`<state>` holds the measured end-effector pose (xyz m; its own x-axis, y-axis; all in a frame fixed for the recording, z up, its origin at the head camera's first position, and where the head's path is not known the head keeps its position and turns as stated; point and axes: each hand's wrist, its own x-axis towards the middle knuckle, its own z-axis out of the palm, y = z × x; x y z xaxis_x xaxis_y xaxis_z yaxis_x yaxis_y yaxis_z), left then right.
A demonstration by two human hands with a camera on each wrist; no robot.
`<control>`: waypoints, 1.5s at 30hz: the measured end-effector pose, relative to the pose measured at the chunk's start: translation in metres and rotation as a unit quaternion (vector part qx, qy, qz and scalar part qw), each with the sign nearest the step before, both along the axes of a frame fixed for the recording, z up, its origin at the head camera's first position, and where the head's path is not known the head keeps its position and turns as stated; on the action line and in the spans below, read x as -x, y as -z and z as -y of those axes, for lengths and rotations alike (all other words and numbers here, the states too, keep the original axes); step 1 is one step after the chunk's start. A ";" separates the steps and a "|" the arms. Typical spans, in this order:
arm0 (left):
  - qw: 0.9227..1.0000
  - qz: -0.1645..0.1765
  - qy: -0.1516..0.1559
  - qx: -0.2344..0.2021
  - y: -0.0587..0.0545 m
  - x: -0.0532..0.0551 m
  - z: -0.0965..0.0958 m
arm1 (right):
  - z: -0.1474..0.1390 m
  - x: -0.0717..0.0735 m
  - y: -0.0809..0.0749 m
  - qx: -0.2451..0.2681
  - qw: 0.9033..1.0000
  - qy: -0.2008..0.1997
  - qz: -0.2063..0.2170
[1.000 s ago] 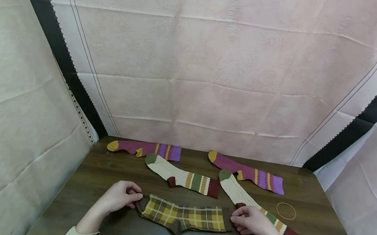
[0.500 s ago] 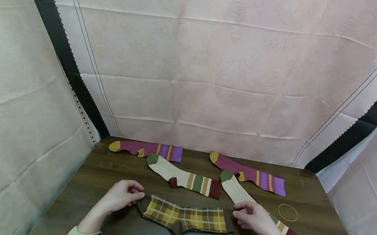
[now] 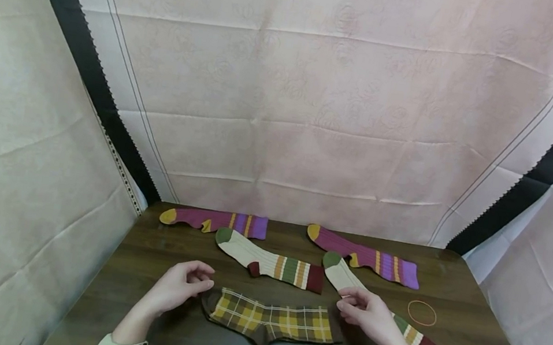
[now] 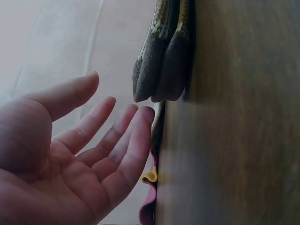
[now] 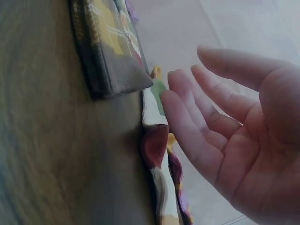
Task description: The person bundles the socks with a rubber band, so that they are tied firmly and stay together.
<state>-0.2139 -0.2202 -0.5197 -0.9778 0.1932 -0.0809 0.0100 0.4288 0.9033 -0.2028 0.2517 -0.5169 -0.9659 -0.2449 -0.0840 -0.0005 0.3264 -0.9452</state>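
Note:
A pair of yellow-and-brown plaid socks [image 3: 271, 320] lies stacked on the table, heel side toward the front. Beside their left end is my left hand [image 3: 181, 286], its fingers loosely bent and thumb apart. The left wrist view shows nothing in that hand, with the two layered dark sock ends [image 4: 159, 70] just beyond the fingertips. My right hand [image 3: 368, 315] hovers by the other end and covers part of a cream striped sock [image 3: 340, 273]. In the right wrist view its relaxed fingers [image 5: 187, 117] hold nothing, apart from the plaid socks' dark end [image 5: 119, 77].
Behind the plaid socks lies another cream sock [image 3: 272, 260] with a green toe and maroon cuff. Two purple socks [image 3: 212, 220] with yellow toes lie along the table's back edge. A thin rubber band [image 3: 422, 313] rests at the right. Pale fabric walls [image 3: 315, 113] enclose the table.
My right hand has drawn away from the plaid socks' right end, up and slightly left. The left hand has lifted a little off the left end. The socks lie as before.

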 end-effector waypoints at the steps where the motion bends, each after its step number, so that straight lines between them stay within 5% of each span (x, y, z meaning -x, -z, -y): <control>1: 1.000 -0.001 0.000 -0.002 0.000 0.000 0.000 | 0.002 0.000 0.000 0.002 1.000 0.003 -0.002; 7: 1.000 -0.001 -0.004 -0.019 0.002 0.004 0.005 | 0.013 0.003 -0.002 -0.030 0.998 0.048 -0.028; 13: 1.000 -0.006 0.008 -0.005 0.000 0.022 0.008 | 0.028 0.009 -0.002 -0.097 0.988 0.097 -0.077; 21: 0.999 0.007 0.014 0.037 -0.002 0.045 0.012 | 0.055 0.017 0.005 -0.137 0.981 0.051 -0.128; 30: 0.999 0.017 -0.011 0.033 0.006 0.060 0.010 | 0.071 0.019 0.009 -0.179 0.970 0.011 -0.166; 38: 0.999 -0.001 -0.040 -0.003 0.013 0.075 0.007 | 0.070 0.025 0.012 -0.182 0.969 0.011 -0.166; 45: 0.997 -0.027 -0.076 0.012 0.017 0.094 0.000 | 0.070 0.041 0.012 -0.187 0.971 0.023 -0.149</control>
<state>-0.3083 -0.2201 -0.5365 -0.9987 0.0409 -0.0300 -0.0083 0.4513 0.8923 -0.2438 0.1814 -0.5285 -0.9703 -0.2065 0.1258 -0.2324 0.6530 -0.7208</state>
